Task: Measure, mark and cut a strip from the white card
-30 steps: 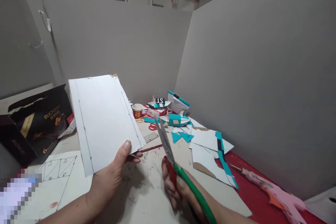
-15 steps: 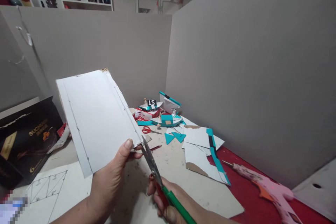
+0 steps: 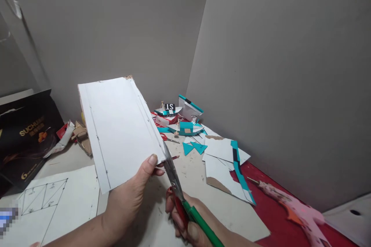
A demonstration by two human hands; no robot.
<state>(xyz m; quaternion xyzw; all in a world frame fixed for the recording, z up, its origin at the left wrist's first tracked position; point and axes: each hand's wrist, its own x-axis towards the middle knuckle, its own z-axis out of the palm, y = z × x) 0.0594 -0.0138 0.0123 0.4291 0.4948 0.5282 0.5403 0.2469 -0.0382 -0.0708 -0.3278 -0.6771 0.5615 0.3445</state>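
Note:
A white board (image 3: 118, 131) with pencil lines near its long sides is tilted up in my left hand (image 3: 130, 193), thumb on its front and fingers behind its lower right corner. My right hand (image 3: 194, 220) is closed round the red and green handles of a pair of scissors (image 3: 175, 179). The scissor blades point up and meet the board's lower right edge, just beside my left fingertips. Part of the blades is hidden by the board's edge.
Behind are small model boats (image 3: 187, 128), teal triangles (image 3: 199, 147) and red scissors (image 3: 171, 139). White cut pieces (image 3: 217, 170) and a pink glue gun (image 3: 292, 204) lie right. A black box (image 3: 26, 135) and a drawn sheet (image 3: 72, 189) are left.
The view has tipped down and shifted. The board and both hands appear a little further right in the picture, and the scissor blades now lie closer along the board's right edge.

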